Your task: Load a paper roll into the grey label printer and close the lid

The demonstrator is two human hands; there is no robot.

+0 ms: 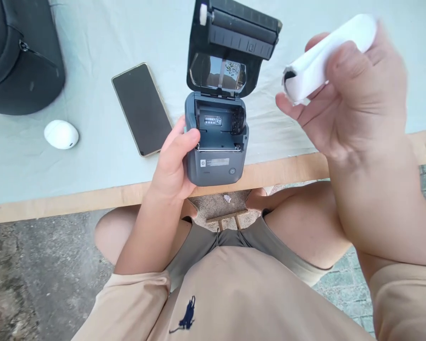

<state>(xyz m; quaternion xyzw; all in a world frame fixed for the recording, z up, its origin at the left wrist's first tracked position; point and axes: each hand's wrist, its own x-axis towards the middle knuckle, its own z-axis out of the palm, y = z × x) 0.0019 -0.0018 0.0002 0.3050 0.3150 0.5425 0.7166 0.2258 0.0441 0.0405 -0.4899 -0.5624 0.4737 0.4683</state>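
With the left hand (173, 161) gripping the open portable printer (216, 147) at the table edge (287, 170) and the right hand (344, 94) closed around a paper roll (323, 57) at two o'clock, loading seems underway, calling for lowering it squarely into the empty bay.

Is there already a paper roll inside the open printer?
No, the printer compartment is bare; the right hand holds the paper roll above the table.
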